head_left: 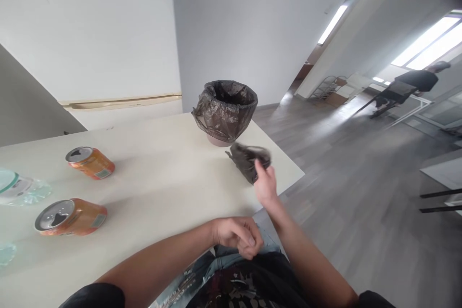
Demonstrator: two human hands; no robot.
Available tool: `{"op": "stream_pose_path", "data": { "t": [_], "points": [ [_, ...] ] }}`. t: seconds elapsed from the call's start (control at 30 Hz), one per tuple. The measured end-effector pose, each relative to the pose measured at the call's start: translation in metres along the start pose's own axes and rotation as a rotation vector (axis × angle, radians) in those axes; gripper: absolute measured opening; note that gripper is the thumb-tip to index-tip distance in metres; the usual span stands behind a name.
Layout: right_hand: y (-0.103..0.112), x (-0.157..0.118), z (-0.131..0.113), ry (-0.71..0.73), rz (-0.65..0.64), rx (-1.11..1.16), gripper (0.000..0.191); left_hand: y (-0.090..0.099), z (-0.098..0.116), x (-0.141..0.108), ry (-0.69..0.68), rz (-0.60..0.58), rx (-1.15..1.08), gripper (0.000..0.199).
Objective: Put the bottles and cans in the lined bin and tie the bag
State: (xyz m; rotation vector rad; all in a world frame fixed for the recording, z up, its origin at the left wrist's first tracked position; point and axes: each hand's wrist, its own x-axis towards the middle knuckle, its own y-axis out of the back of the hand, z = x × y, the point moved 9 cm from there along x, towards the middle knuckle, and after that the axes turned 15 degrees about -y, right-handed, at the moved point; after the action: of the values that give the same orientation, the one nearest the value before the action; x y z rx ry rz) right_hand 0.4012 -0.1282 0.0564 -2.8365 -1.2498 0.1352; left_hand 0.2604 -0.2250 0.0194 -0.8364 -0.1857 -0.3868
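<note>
My right hand (266, 184) grips a bunched dark plastic trash bag (247, 161) above the right side of the white table (162, 173). Its upper edge and a loop near my fingers are blurred. My left hand (240, 237) is curled into a loose fist in front of my body at the table's near edge, and nothing shows sticking out of it. Just beyond the bag stands a small pinkish bin (220, 141), lined with a dark, see-through bin liner (225, 118) folded over its rim.
On the left lie two orange soda cans (94, 162) (81, 219), opened, on their sides. Beside them is a clear plastic bottle (25, 190), partly cut off. A white fridge (90, 33) stands behind the table. A person (418, 82) sits far off at right.
</note>
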Motion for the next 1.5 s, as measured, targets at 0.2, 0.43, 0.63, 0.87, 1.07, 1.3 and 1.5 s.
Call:
{"op": "stream_pose_path", "data": {
  "t": [0.2,0.43,0.63,0.87,1.07,1.3,1.5],
  "points": [
    [0.063,0.038,0.017,-0.4,0.086,0.598,0.028,0.023,0.014,0.0,-0.21,0.177,-0.224,0.032],
    [0.098,0.04,0.052,-0.47,0.125,0.561,0.037,0.047,0.034,-0.001,-0.42,0.478,-0.125,0.029],
    [0.095,0.023,0.08,-0.539,0.277,0.316,0.037,0.063,0.043,-0.012,-0.42,0.704,0.548,0.032],
    [0.078,0.003,0.086,-0.466,0.239,0.157,0.043,0.027,0.053,-0.012,-0.18,0.596,2.148,0.042],
    [0.058,-0.013,0.027,0.086,0.162,-0.462,0.04,0.052,0.039,-0.014,-0.01,0.594,2.159,0.048],
    [-0.013,-0.059,0.018,0.324,-0.637,-0.893,0.066,0.011,0.046,-0.01,-0.345,0.391,2.09,0.023],
    [-0.007,-0.067,0.044,0.426,-0.735,-1.205,0.062,-0.004,0.05,-0.014,-0.386,0.356,1.923,0.02]
  ]
}}
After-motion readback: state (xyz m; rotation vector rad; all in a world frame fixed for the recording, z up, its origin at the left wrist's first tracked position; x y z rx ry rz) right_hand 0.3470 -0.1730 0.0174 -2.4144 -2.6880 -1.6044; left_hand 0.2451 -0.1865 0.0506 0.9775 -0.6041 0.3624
